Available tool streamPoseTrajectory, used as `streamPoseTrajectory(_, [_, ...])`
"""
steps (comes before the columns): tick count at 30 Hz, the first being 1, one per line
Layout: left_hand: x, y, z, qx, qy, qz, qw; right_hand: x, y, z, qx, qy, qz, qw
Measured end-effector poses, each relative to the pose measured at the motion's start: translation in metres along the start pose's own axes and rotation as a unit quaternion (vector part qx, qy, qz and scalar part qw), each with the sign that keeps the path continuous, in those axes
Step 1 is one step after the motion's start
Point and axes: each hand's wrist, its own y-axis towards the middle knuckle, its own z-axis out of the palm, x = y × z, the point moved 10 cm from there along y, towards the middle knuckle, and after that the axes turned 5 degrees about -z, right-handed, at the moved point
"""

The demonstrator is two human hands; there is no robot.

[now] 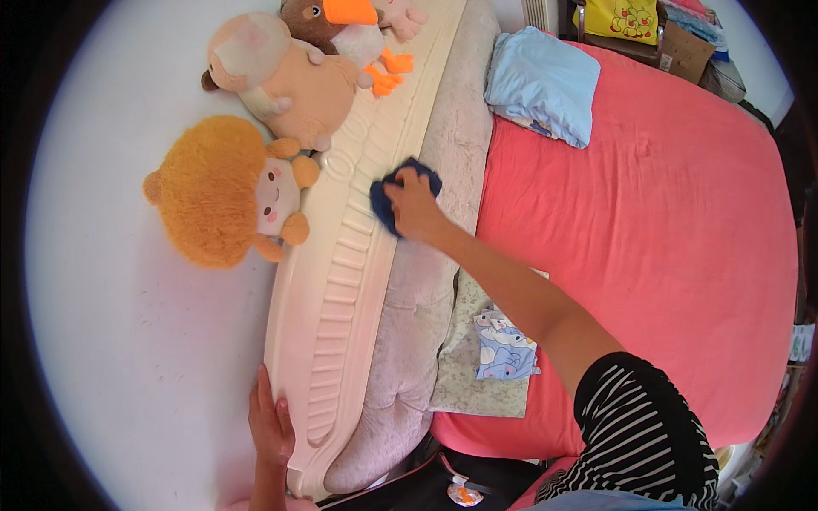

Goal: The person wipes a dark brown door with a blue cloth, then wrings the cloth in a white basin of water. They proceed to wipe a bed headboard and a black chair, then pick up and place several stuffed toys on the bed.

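My right hand [415, 207] grips a dark blue cloth [385, 205], which lies against the carved cream headboard [319, 268] of a bed, by its upholstered edge. Bunched fabric shows around the fingers. Lower down, my left hand [271, 415] rests against the headboard's outer edge near its bottom end, fingers extended, holding nothing. An orange plush toy [211, 191] with a pale face leans on the headboard top, to the left of the cloth. Below the cloth runs the tufted, greyish-pink headboard padding [415, 326].
Farther along the headboard sit a peach plush animal [300, 89] and a brown plush duck [354, 41]. Red sheeting [658, 236] covers the mattress. On it are folded light-blue bedding [543, 83], a patterned pillow [486, 396] and a blue printed cloth [508, 354]. A white wall [128, 255] borders the headboard.
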Motion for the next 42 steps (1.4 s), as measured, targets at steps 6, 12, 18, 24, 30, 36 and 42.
streamPoseTrajectory(6, [0.009,-0.011,-0.007,0.0,0.001,-0.007,1.0,-0.013,-0.011,0.019,0.186,0.351,0.122,0.91])
streamPoseTrajectory(12, [0.009,-0.009,-0.001,0.008,0.006,-0.029,1.0,-0.178,0.114,-0.055,-0.142,0.399,0.241,0.873])
streamPoseTrajectory(18, [0.014,-0.006,0.006,0.012,0.007,-0.044,0.999,-0.236,0.105,-0.029,-0.259,-0.002,0.213,0.942])
streamPoseTrajectory(24, [0.022,-0.013,0.004,0.018,0.011,-0.061,0.998,-0.14,0.059,-0.011,-0.238,-0.046,0.085,0.966])
streamPoseTrajectory(30, [0.014,-0.003,0.004,-0.002,0.015,-0.034,0.999,0.012,-0.052,-0.001,-0.157,0.099,0.119,0.975])
streamPoseTrajectory(36, [0.006,0.0,0.004,-0.009,0.002,-0.019,1.0,0.13,-0.157,0.039,-0.058,0.189,0.147,0.969])
streamPoseTrajectory(42, [0.007,-0.003,-0.001,-0.012,0.004,-0.039,0.999,0.272,-0.255,0.08,0.179,0.253,0.021,0.951])
